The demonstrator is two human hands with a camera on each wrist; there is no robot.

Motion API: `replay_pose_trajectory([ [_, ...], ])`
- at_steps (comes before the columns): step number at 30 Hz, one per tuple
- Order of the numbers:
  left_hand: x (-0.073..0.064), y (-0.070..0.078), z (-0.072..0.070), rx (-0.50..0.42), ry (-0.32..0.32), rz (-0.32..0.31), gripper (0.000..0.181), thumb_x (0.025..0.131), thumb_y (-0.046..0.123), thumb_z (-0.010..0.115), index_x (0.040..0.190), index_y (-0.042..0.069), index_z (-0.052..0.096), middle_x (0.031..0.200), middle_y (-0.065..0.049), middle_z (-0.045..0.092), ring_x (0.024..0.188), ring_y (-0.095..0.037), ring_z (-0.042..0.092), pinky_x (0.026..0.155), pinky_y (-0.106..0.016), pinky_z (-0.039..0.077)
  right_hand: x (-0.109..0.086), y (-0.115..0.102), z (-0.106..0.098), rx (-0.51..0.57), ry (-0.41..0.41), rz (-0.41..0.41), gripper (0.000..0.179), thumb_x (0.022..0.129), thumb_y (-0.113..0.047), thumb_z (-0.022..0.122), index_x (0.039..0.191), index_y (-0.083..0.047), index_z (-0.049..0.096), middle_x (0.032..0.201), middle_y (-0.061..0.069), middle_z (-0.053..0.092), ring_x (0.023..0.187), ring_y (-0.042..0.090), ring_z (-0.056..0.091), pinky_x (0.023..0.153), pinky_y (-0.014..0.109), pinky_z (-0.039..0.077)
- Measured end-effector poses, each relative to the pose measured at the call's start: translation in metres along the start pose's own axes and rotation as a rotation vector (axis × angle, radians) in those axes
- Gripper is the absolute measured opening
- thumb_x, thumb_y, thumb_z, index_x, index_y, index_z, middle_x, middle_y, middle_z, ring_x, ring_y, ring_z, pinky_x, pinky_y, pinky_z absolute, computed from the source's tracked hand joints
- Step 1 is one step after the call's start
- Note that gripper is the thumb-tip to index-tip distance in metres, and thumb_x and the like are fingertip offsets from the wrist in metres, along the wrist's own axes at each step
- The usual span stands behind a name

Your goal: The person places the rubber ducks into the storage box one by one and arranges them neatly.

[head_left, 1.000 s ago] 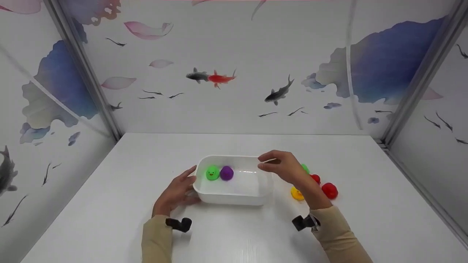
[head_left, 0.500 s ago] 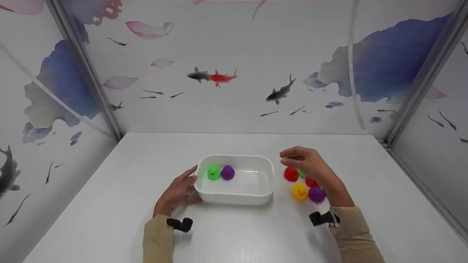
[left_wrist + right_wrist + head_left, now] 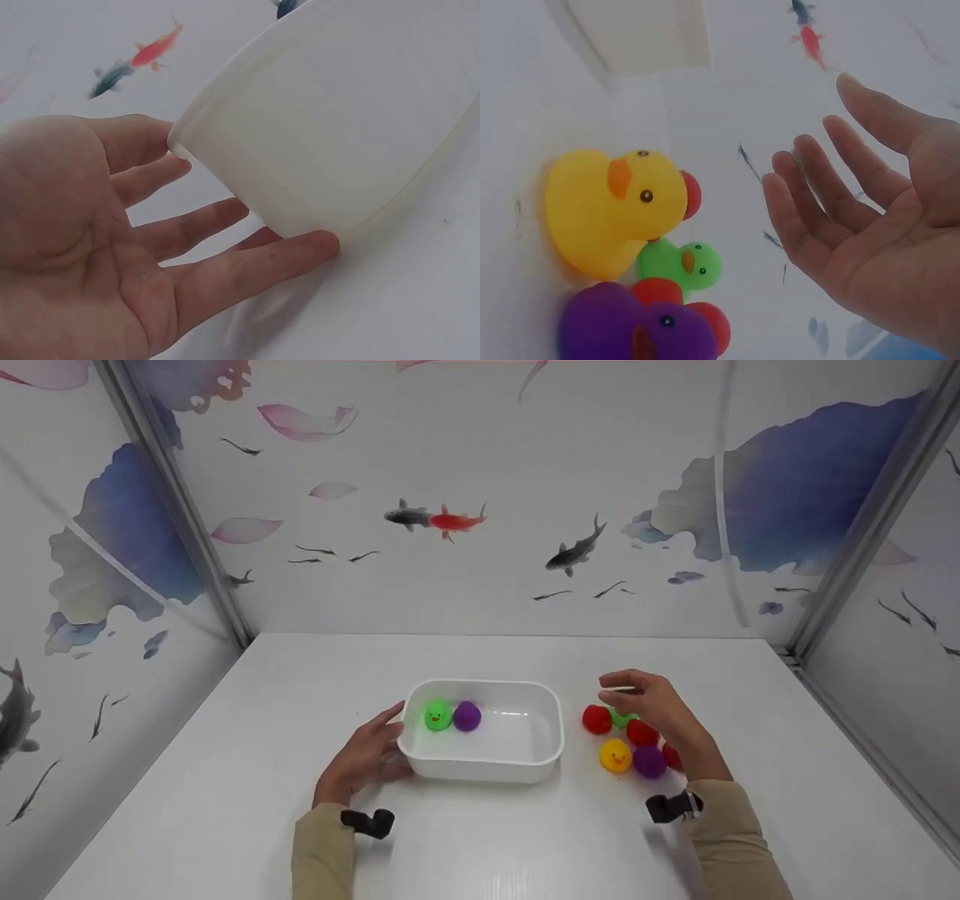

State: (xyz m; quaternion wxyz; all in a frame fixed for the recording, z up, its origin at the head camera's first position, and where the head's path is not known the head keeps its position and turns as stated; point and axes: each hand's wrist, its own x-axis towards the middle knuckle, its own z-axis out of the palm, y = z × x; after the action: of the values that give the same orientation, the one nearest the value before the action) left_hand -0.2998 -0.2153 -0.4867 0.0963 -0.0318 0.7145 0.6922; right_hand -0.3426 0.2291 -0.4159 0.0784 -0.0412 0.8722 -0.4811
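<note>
My left hand point(image 3: 366, 756) touches the left end of a white plastic bin point(image 3: 480, 770), with its fingertips along the rim and outer wall in the left wrist view. Inside the bin, toward the left, sit a green rubber duck point(image 3: 438, 715) and a purple rubber duck point(image 3: 466, 716). Over the cluster of ducks to the bin's right hovers my right hand point(image 3: 651, 703), fingers loosely bent around nothing. Below it are a yellow rubber duck point(image 3: 611, 206), another green duck point(image 3: 681, 264), another purple duck point(image 3: 634, 324) and several red ducks point(image 3: 597, 719), one partly hidden by the right wrist.
The white tabletop point(image 3: 480, 840) is enclosed by white panels point(image 3: 480, 600) printed with fish and petals. Metal posts point(image 3: 184, 532) stand at the back corners. Each wrist carries a small black camera mount point(image 3: 367, 822).
My right hand has moved right, from above the bin's right end to over the loose ducks, exposing the bin's right end. My left hand stays at the bin.
</note>
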Motion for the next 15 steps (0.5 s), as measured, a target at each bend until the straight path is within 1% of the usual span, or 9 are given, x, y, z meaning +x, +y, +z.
replay_pose_trajectory([
  [9,0.001,0.001,-0.001,0.001,0.003,-0.007,0.055,0.103,0.03,0.054,0.156,0.026,0.038,0.154,-0.017,0.048,0.137,-0.042,0.05,0.095,-0.055,0.056,-0.003,0.027,-0.028,0.017,0.014,0.017,0.065,0.093,-0.051,0.066,0.145,-0.015,0.05,0.151,0.017,0.048,0.134,0.04,0.052,0.118,0.063,0.032],
  [15,0.001,0.001,0.0,-0.001,0.005,-0.017,0.054,0.103,0.029,0.054,0.155,0.027,0.038,0.154,-0.017,0.048,0.137,-0.043,0.051,0.094,-0.054,0.058,-0.007,0.047,-0.042,0.022,0.003,0.023,0.069,0.091,-0.053,0.067,0.145,-0.014,0.049,0.153,0.017,0.046,0.136,0.041,0.049,0.119,0.062,0.03],
])
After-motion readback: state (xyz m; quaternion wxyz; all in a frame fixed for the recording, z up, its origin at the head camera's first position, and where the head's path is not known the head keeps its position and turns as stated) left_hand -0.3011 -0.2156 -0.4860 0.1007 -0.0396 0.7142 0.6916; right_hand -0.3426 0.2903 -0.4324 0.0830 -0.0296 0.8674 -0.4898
